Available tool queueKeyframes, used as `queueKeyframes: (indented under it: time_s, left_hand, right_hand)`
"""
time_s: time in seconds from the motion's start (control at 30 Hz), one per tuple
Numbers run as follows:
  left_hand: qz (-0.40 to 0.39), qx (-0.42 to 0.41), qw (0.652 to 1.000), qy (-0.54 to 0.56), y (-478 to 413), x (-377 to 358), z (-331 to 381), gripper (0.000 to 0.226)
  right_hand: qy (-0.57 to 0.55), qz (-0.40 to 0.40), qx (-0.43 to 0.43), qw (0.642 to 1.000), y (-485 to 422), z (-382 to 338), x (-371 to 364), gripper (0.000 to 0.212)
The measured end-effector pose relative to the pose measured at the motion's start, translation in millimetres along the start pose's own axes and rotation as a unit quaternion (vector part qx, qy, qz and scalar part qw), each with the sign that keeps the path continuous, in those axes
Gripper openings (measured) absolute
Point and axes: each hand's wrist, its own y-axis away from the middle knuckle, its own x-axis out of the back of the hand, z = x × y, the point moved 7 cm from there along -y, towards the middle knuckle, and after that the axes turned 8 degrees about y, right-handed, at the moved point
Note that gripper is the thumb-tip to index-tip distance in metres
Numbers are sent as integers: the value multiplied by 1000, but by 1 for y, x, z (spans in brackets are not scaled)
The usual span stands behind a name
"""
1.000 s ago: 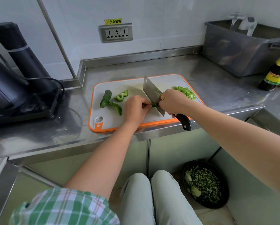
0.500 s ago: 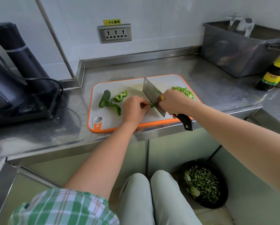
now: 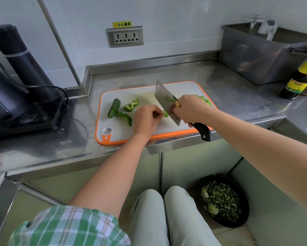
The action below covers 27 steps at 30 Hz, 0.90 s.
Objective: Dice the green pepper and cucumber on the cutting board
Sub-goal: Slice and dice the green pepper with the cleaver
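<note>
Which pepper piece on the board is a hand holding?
The small piece the left hand pinches against the cleaver; two larger pieces lie untouched beside the cucumber.

A steel tabletop (image 3: 238,96) is seen beneath everything. Well to the left of the left hand (image 3: 146,119), a black appliance (image 3: 15,86) is set on it, with a black cable (image 3: 59,88) looped at its right side. Beyond the hands, a grey triple socket (image 3: 125,37) is mounted on the white wall, and a yellow label (image 3: 122,24) is fixed just above it. Beyond and to the right of the right hand (image 3: 190,110), a grey bin (image 3: 259,55) is placed against the wall, and a dark bottle (image 3: 302,75) with a yellow-green label is stood just beside it. Below the right hand, before the cabinet doors (image 3: 193,166), a black bowl (image 3: 245,213) is set on the floor, filled with chopped greens (image 3: 222,199).
</note>
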Motion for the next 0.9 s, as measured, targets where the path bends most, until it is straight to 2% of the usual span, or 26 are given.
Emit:
queueKeyframes:
  time_s: [0.2,0.33,0.47,0.67,0.9]
  left_hand:
    - [-8,-18,1000,-13,0,0,2,6]
    - [-7,-24,999,-29,1,0,4,8]
    - [2,-22,999,-33,1,1,4,10]
    - [-2,-18,999,-31,1,0,4,10]
    - [-4,-23,999,-29,0,1,3,8]
  right_hand:
    - [39,4,-1,999,-5,-5,-15,19]
    - [-1,16,-17,1000,-9,-1,-17,11]
    - [-35,19,-20,999,-5,3,-6,16]
    - [4,-15,-5,1000,0,-6,-5,12]
    - [1,6,-18,1000,-10,-4,-19,8]
